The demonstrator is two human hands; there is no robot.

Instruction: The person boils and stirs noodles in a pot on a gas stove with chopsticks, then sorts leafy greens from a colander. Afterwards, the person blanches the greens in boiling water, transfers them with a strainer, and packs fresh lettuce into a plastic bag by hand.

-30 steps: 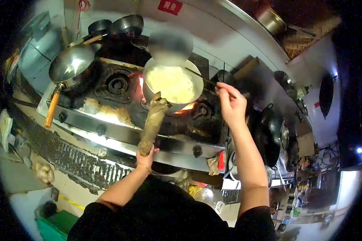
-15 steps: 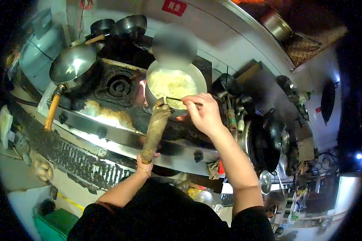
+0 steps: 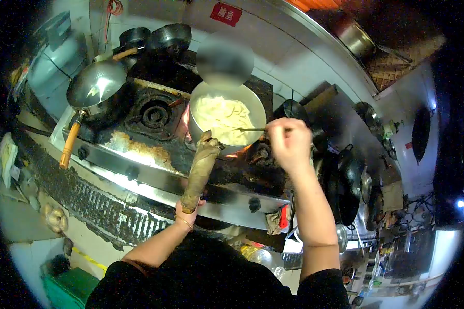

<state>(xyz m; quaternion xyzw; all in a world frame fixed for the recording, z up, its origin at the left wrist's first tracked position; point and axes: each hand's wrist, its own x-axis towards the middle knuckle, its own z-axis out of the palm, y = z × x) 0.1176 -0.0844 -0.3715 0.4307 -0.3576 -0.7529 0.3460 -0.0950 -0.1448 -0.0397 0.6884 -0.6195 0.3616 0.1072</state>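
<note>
A deep metal pan (image 3: 259, 103) stands over a lit burner, with pale yellowish, slice-like pieces of food (image 3: 222, 114) in it. Its thick handle (image 3: 198, 172), wrapped in brownish cloth, points toward me. Around the lower end of that handle, my left hand (image 3: 186, 210) is closed, partly hidden under it. My right hand (image 3: 292, 141) is closed on a thin dark stick-like utensil (image 3: 252, 130) at the pan's right side. The utensil's far end reaches in among the food; whether it is one stick or a pair I cannot make out.
Left of the pan is a bare burner (image 3: 155, 117); beyond it a wok (image 3: 97, 85) with a wooden handle. Dark pans (image 3: 171, 37) stand at the back. A gas cylinder (image 3: 56, 62) is at far left. More black woks (image 3: 345, 185) lie at right.
My right hand has moved right with the utensil, whose tip is now farther right in the pan. The food has shifted somewhat. My left hand stays on the handle.
</note>
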